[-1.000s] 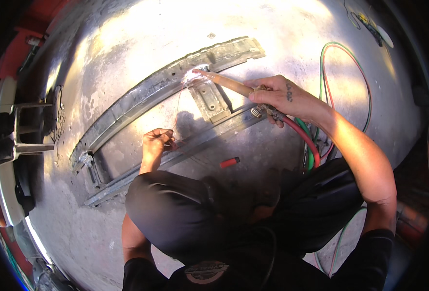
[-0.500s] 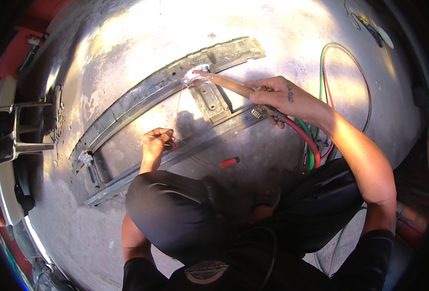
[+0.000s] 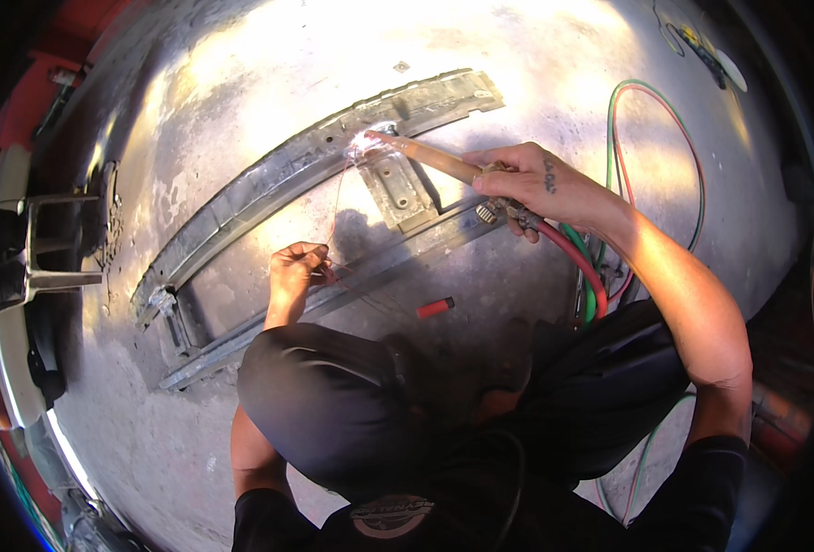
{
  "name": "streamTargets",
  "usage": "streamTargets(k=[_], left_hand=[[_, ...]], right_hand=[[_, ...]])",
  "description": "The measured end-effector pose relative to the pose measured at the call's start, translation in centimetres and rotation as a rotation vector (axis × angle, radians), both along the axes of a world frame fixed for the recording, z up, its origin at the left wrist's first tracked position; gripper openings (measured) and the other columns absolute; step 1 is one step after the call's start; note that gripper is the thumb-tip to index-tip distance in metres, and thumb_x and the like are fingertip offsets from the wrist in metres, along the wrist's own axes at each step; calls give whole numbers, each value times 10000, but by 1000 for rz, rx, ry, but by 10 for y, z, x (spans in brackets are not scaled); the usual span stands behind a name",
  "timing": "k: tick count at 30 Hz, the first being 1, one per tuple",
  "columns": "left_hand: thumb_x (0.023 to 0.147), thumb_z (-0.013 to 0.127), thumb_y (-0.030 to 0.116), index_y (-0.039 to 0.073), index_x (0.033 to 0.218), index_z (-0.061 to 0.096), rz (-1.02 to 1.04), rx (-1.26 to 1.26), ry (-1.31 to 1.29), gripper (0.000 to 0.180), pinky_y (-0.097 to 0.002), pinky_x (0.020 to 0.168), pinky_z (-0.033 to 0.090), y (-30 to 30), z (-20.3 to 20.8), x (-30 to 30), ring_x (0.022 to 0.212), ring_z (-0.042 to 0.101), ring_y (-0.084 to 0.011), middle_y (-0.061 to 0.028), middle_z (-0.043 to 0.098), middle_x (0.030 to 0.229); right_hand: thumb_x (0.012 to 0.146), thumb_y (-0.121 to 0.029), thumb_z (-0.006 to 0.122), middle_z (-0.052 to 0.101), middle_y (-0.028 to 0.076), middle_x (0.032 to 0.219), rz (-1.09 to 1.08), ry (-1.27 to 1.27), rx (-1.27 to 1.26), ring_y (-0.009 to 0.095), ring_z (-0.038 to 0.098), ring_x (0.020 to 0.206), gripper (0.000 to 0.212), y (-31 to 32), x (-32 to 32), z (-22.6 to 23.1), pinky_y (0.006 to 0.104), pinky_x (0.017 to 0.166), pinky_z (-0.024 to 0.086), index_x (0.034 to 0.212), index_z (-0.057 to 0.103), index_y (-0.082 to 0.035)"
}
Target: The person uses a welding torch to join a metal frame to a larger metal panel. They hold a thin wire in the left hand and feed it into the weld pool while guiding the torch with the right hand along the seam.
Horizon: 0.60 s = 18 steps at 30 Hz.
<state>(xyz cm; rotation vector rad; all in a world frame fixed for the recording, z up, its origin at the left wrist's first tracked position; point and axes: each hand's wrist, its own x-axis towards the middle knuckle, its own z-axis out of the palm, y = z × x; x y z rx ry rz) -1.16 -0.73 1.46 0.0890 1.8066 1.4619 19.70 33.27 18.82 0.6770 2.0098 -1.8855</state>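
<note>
A gas welding torch [image 3: 432,158] is gripped in my right hand [image 3: 540,184], its tip pointing left at a bright glowing spot. That spot lies where a flat metal bracket [image 3: 390,189] meets a long curved metal beam [image 3: 282,166]. Between the closed fingertips of my left hand [image 3: 298,270] is a thin copper-coloured filler wire [image 3: 338,207]. Its upper end reaches up to the glow. A straight metal rail [image 3: 407,256] crosses below the beam, passing just beyond my left hand.
Red [image 3: 580,255] and green hoses trail from the torch, looping over the concrete floor at the right. A red lighter-like cylinder [image 3: 435,308] lies near my knees. At the far left stands a pale metal frame [image 3: 62,279]. Some tools [image 3: 710,60] lie at the upper right.
Both hands, the torch and the wire hold nearly the same place. The glare on the floor has dimmed a little, and the glowing spot at the joint looks slightly different.
</note>
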Motion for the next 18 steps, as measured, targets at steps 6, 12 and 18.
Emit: streamTargets(k=[6,12,18], left_hand=[[970,751,118,-17,939,730,-2,-1,2,140,-324,580,613,0,-1,0,631,706,-169,-92,732,788],[970,749,113,-21,943,728,-3,-5,3,139,-330,583,614,1,2,1,633,707,-171,-90,729,786],[971,745,109,-20,943,728,-3,-13,6,133,-333,588,617,2,3,2,635,705,-170,-89,729,790]], right_hand=[[1047,-268,635,570,31,797,-1,-13,15,122,597,541,629,-1,0,0,275,459,467,1531,455,90],[1050,-269,629,566,27,788,1,10,5,120,600,544,625,1,2,-1,274,460,470,1535,455,83],[1052,-269,625,574,38,836,16,-12,10,122,609,553,621,1,1,3,272,461,474,1539,454,77]])
